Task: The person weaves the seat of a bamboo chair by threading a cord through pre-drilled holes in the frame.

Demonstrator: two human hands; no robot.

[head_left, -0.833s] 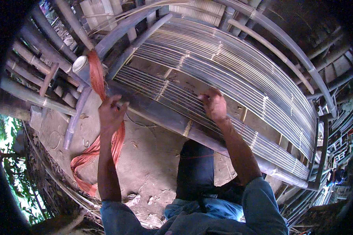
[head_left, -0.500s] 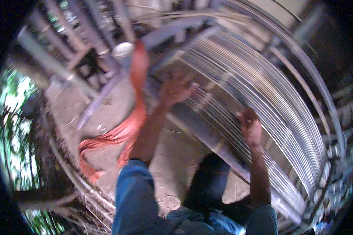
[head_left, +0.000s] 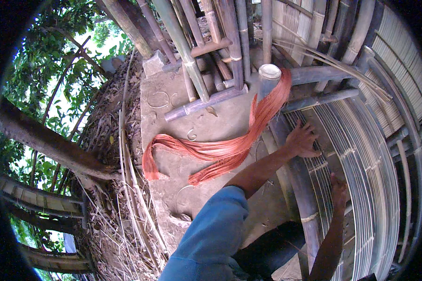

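Note:
My left hand rests over thin bamboo strips, next to a thick bamboo pole, its fingers spread with nothing gripped. Nearer to me, my right hand is among the strips with its fingers curled. Whatever it may hold is too small or hidden to make out. A wide curved panel of long pale bamboo slats, tied across with cord, runs along my right side. Left of my left hand, a bundle of orange fibre strands hangs over an upright bamboo post and trails onto the ground.
A thick bamboo pole edges the slatted work. At the back, several bamboo poles stand in a rack with a bamboo foot bar. A tree trunk slants on the left, beside long canes lying on the ground.
My view has swung left, so the hands and slats appear farther right and more of the yard shows. Both hands remain at the strips. The orange strands stay draped over the post.

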